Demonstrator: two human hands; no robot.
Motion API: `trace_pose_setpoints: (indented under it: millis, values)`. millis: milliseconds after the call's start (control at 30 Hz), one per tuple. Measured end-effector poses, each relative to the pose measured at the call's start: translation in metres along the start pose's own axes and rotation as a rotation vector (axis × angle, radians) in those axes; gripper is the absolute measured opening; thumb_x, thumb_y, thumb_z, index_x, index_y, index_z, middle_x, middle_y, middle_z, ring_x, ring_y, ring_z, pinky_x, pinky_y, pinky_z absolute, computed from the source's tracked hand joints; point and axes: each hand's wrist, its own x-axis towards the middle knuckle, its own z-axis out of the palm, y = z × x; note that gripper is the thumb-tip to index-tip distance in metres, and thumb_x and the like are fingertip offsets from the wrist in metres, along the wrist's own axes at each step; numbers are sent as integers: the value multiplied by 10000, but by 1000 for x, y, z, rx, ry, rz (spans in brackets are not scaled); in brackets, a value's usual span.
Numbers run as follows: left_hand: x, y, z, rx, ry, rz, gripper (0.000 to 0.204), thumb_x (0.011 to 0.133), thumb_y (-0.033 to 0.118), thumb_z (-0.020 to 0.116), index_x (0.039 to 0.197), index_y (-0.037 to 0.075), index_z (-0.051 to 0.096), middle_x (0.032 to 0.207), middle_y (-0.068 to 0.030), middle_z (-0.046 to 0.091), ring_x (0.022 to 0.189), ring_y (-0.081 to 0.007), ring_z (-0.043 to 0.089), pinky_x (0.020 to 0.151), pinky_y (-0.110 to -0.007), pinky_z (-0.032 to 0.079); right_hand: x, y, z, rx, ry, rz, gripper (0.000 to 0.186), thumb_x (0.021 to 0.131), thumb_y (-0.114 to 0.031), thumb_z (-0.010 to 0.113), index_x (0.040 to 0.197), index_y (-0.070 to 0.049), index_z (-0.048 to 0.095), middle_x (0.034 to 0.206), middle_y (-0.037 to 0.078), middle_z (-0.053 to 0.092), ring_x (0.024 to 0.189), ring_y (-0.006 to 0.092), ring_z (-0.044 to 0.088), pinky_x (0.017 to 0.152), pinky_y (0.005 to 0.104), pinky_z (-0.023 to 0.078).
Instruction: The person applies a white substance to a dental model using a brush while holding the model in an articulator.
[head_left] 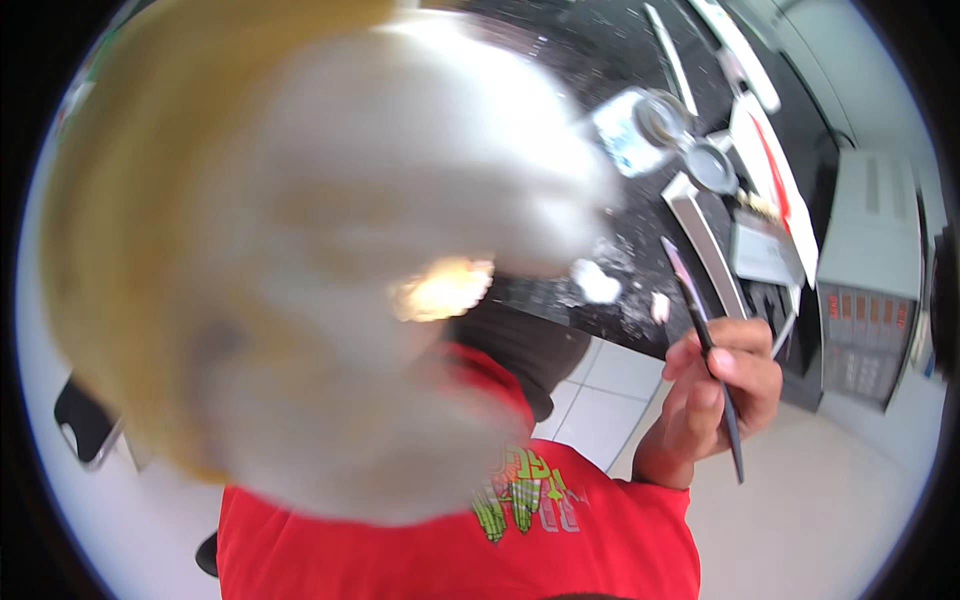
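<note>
My right hand (722, 385) is closed in a pinch around a slim dark brush (722, 400). The brush tilts, with its fine tip up toward the black worktop (540, 300) and its tapered handle end down past my palm. A large white and yellow-brown object (390, 200) is very near the camera and fills the left and middle of the picture, too blurred to name. Beside its lower middle glows a bright yellowish patch (445, 288). My left hand does not show; the blurred object covers much of that side.
On the worktop lie a clear jar (628, 132), a round grey lid or cup (709, 166), a white clump (596, 282), a lilac stick-like tool (684, 268) and a grey box (765, 250). A grey device with a red display (870, 300) stands at the right.
</note>
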Motion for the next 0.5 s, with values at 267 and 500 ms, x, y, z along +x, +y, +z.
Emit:
trace_pose_setpoints:
  millis: [267,500]
  values:
    - [6,5,12,4,154,-75,904,759,20,780,1447,-24,196,1489,-216,278,1284,-429,450,953,-441,542,-37,7,-30,-12,152,292,106,828,13,650,901,30,576,793,155,621,630,160,626,588,276,547]
    - [11,8,15,110,172,19,905,771,-3,748,1461,-21,164,1485,-231,279,1288,-439,442,947,-451,545,-45,14,-34,-98,124,320,133,789,60,657,879,26,564,773,155,649,661,159,651,609,269,549]
